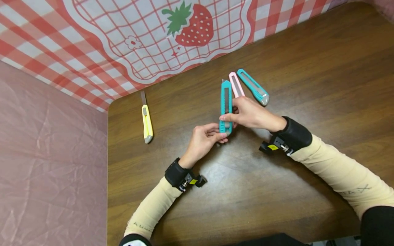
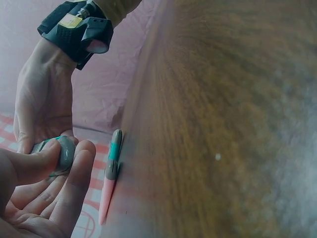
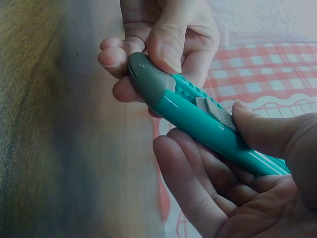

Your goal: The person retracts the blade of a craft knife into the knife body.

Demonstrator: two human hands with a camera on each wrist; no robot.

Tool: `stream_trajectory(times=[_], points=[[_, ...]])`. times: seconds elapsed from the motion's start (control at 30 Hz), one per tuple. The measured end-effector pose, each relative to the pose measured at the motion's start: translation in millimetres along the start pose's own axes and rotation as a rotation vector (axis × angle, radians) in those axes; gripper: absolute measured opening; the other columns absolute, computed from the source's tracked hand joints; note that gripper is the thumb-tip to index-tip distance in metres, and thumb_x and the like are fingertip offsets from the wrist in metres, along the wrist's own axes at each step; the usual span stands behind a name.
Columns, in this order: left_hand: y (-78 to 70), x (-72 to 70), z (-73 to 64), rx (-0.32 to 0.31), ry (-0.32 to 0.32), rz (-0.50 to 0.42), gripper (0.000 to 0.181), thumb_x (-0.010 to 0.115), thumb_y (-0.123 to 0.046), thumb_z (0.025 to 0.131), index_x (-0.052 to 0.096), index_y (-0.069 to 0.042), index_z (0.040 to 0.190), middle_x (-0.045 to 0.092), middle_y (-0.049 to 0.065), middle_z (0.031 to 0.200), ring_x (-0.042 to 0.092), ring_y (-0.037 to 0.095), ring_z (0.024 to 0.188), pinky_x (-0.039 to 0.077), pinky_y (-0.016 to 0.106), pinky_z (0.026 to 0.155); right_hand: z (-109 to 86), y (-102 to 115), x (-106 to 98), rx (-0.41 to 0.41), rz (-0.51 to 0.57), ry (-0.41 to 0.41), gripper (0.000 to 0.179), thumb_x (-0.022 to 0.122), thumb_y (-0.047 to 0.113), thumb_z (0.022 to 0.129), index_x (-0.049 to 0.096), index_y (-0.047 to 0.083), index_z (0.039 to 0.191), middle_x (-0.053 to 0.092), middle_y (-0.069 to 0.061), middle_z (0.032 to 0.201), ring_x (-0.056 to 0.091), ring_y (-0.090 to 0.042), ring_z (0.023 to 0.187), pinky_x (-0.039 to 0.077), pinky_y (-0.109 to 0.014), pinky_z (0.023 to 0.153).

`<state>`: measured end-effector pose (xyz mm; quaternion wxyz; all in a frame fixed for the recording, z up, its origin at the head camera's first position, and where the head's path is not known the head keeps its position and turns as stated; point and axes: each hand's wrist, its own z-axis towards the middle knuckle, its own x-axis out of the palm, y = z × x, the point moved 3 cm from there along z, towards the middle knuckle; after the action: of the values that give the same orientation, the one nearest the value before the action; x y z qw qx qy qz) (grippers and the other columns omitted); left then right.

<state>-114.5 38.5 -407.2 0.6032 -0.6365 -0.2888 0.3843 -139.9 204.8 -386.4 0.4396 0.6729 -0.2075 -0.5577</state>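
Note:
Both hands hold a teal utility knife above the table, its tip toward the back. My left hand pinches its grey end cap between thumb and fingers. Farther up the body, my right hand grips the knife, with the thumb at the grey slider in the right wrist view. Behind the right hand lies a pink utility knife, its lower end hidden by that hand. A second teal utility knife lies beside the pink one, slanting to the right.
A yellow utility knife with its blade out lies on the wooden table near the left edge. A red-and-white checked cloth with a strawberry print hangs along the back edge. Pinkish crumpled fabric covers the left side.

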Motion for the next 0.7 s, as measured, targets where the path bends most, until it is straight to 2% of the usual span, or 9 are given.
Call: stream_trajectory(times=[0.17,0.37,0.57,0.7], points=[[-0.2,0.1,0.1,-0.005,-0.005,-0.002,0.018,0.063,0.011,0.081,0.061,0.014,0.099,0.066,0.029,0.084,0.065,0.036,0.068,0.057,0.055,0.065,0.1,0.0,-0.1,0.009,-0.010,0.002,0.021,0.071,0.022,0.083,0.062,0.005,0.075,0.064,-0.006,0.061,0.061,-0.019,0.054,0.050,-0.031,0.047],[-1.0,-1.6,0.3,-0.013,-0.021,-0.001,0.021,0.063,0.012,0.081,0.060,0.015,0.101,0.065,0.031,0.085,0.064,0.037,0.069,0.056,0.056,0.065,0.0,-0.5,2.3,0.002,-0.051,-0.004,0.025,0.074,0.026,0.080,0.060,0.006,0.078,0.065,-0.009,0.062,0.057,-0.017,0.051,0.042,-0.029,0.044],[-2.3,-2.2,0.0,-0.023,-0.020,-0.001,0.021,0.062,0.012,0.082,0.060,0.016,0.103,0.065,0.031,0.086,0.065,0.036,0.070,0.056,0.055,0.066,-0.3,-1.5,3.6,0.009,-0.027,0.000,0.023,0.073,0.024,0.081,0.060,0.005,0.081,0.066,-0.010,0.065,0.060,-0.020,0.054,0.045,-0.031,0.047],[-2.2,-1.4,-0.2,-0.022,-0.017,-0.006,0.021,0.062,0.012,0.082,0.060,0.016,0.103,0.065,0.032,0.086,0.064,0.037,0.070,0.056,0.056,0.066,-0.3,-0.3,2.9,0.005,-0.057,-0.005,0.024,0.074,0.025,0.080,0.059,0.005,0.080,0.065,-0.010,0.064,0.058,-0.016,0.052,0.044,-0.030,0.047]])
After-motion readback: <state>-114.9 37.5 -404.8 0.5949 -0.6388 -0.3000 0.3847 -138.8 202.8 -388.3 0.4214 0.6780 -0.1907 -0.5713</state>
